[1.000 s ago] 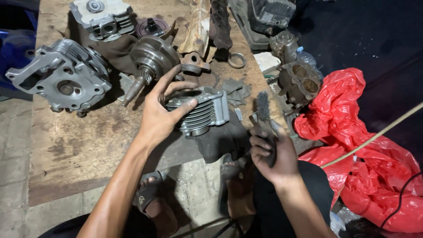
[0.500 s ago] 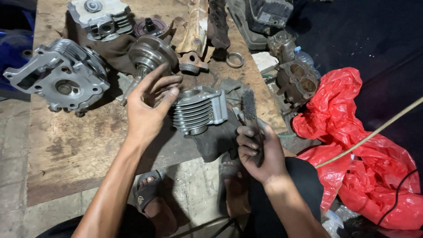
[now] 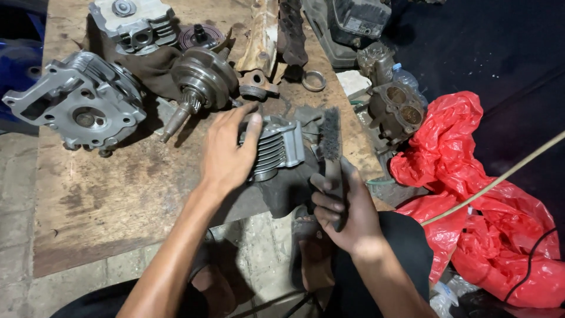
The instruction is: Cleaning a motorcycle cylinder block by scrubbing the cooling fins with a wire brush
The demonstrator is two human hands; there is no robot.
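The left hand (image 3: pixel 226 154) lies spread over a finned metal cylinder (image 3: pixel 275 147) that rests on a dark rag near the front edge of the wooden desk (image 3: pixel 106 206); its fingers (image 3: pixel 254 126) curl over the top of the fins, a loose, steadying grip rather than a tight one. The right hand (image 3: pixel 344 209) is closed around the handle of a wire brush (image 3: pixel 331 141), whose bristled head stands just beside the cylinder's right end. The cylinder looks like solid cast metal, so it is likely heavy and stiff, and probably greasy; the fins give the fingers ridges to catch on, and holding it across the finned body from above seems the surest place. The brush is light and rigid, best held low on the handle as it is now. Farther back sit a large grey engine casing (image 3: pixel 76 106), a shaft with a toothed end (image 3: pixel 197 85) and a metal ring (image 3: pixel 313 80); red plastic sheeting (image 3: pixel 482 194) lies to the right. The palm hides the cylinder's left end, and its bore cannot be made out.
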